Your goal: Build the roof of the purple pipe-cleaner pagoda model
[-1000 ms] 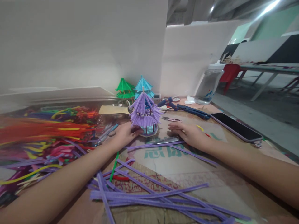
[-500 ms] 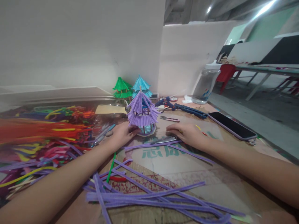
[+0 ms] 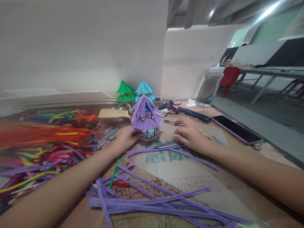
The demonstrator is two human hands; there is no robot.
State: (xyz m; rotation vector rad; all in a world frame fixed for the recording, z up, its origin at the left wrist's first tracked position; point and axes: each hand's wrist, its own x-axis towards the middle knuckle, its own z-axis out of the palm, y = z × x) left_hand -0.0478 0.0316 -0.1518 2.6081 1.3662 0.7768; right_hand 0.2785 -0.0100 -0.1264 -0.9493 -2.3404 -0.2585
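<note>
A small purple pagoda model (image 3: 146, 114) made of pipe cleaners, with two tiers of roof and a pale blue lower part, stands upright on the table. My left hand (image 3: 124, 137) grips its base from the left; some fingertips are hidden behind it. To the right, my right hand (image 3: 191, 134) hovers low with fingers bent and apart, holding nothing I can see. Its fingertips are by the handle end of pink thread snips (image 3: 169, 122). Metal scissors (image 3: 167, 144) lie under that hand, their handles mostly hidden. Purple pipe cleaners (image 3: 152, 207) lie in front.
Green (image 3: 124, 90) and blue pagoda models (image 3: 143, 87) stand behind. A glue gun (image 3: 169, 106), dark blue long-handled tool (image 3: 194, 114), phone (image 3: 236, 129) and water bottle (image 3: 209, 87) line the back right. Coloured pipe cleaners (image 3: 47, 134) heap up on the left.
My right hand has lifted slightly and its fingers have spread, reaching toward the pink snips. My left hand stays at the base of the purple pagoda. The view has tilted slightly.
</note>
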